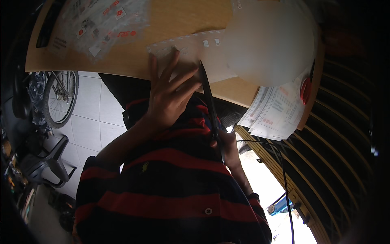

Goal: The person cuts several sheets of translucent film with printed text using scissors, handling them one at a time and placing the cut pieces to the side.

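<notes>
My left hand lies spread on a pale, translucent plastic mailing bag at the near edge of the wooden table. Its fingers are apart and flat on the sheet. In my right hand, lower and to the right, is a long, dark, pointed knife. The fingers are wrapped round its lower part, in front of my striped shirt. The knife tip reaches up over the bag, just right of my left fingertips. A large blurred round patch hides the bag's right end.
Clear plastic bags with red print are spread at the table's far left. A stack of white printed mailers and red-handled scissors lie at the right edge. A metal lattice gate stands right; a bicycle wheel is left.
</notes>
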Demonstrator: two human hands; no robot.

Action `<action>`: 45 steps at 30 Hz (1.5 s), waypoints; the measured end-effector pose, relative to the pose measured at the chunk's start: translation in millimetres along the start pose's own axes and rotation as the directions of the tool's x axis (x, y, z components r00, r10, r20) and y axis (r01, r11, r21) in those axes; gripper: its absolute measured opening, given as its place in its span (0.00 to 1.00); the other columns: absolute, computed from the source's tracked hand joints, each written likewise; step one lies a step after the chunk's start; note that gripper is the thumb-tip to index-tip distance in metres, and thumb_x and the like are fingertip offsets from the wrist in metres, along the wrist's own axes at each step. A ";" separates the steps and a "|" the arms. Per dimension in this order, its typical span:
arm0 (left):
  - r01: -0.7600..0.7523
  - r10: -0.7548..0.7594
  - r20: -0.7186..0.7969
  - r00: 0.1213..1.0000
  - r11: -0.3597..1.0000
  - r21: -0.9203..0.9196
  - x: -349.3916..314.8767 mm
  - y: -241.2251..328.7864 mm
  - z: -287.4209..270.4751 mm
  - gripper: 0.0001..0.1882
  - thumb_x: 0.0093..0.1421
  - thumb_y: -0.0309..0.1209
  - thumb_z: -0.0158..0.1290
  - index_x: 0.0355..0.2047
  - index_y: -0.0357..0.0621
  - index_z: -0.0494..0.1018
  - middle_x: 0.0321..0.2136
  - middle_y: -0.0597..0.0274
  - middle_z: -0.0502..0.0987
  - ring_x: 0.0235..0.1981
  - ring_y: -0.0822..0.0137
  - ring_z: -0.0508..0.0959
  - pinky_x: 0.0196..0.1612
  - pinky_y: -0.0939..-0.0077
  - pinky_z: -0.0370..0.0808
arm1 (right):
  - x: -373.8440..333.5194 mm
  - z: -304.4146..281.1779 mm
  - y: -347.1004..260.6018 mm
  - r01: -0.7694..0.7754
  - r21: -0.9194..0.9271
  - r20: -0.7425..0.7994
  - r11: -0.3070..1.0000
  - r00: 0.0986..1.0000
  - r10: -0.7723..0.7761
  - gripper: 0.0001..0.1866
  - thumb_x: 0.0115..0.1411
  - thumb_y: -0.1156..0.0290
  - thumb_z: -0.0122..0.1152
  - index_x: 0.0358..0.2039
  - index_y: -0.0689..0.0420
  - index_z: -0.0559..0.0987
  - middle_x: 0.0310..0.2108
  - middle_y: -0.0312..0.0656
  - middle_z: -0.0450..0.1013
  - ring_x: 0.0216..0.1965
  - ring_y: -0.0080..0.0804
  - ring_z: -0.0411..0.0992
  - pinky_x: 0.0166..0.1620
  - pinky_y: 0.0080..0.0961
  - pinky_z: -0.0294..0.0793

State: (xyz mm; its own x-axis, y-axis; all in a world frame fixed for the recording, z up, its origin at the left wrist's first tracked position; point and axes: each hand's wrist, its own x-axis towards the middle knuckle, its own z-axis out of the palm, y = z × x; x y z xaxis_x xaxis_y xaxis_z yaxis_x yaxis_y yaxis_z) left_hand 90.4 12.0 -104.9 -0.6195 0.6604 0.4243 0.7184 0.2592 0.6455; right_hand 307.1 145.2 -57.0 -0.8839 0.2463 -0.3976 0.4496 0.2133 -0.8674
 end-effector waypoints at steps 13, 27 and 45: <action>0.007 -0.007 -0.006 1.000 1.000 -0.015 -1.3 0.0 0.9 0.09 0.54 0.28 0.66 0.36 0.50 0.82 0.52 0.67 0.79 0.68 0.44 0.64 0.69 0.22 0.42 | 9.0 -8.0 -0.3 -0.075 0.038 0.012 0.996 0.997 0.075 0.28 0.66 0.44 0.61 0.31 0.62 0.79 0.12 0.30 0.68 0.13 0.14 0.68 0.16 0.17 0.63; 0.006 -0.006 -0.013 1.000 1.000 -0.010 -1.8 -0.5 2.0 0.09 0.53 0.25 0.65 0.36 0.48 0.82 0.52 0.67 0.79 0.68 0.45 0.64 0.69 0.21 0.43 | 24.7 -15.2 -23.3 -0.137 0.042 0.031 0.990 0.990 0.136 0.09 0.59 0.72 0.69 0.29 0.62 0.78 0.13 0.39 0.69 0.15 0.23 0.68 0.21 0.27 0.66; -0.003 0.003 -0.002 1.000 1.000 0.007 -2.5 -2.6 -1.1 0.10 0.52 0.26 0.66 0.36 0.48 0.83 0.50 0.66 0.79 0.68 0.47 0.65 0.69 0.22 0.44 | 70.2 -19.3 -57.4 -0.140 0.117 -0.008 0.983 0.990 0.142 0.17 0.64 0.65 0.67 0.25 0.64 0.75 0.13 0.40 0.68 0.13 0.27 0.63 0.20 0.28 0.63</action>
State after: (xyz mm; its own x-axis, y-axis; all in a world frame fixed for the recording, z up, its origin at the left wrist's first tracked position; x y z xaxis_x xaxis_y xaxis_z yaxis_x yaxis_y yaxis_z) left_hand 89.8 9.0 -106.9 -0.6176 0.6602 0.4275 0.7227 0.2619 0.6397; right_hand 221.8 168.5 -29.4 -0.8102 0.2814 -0.5142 0.5507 0.0648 -0.8322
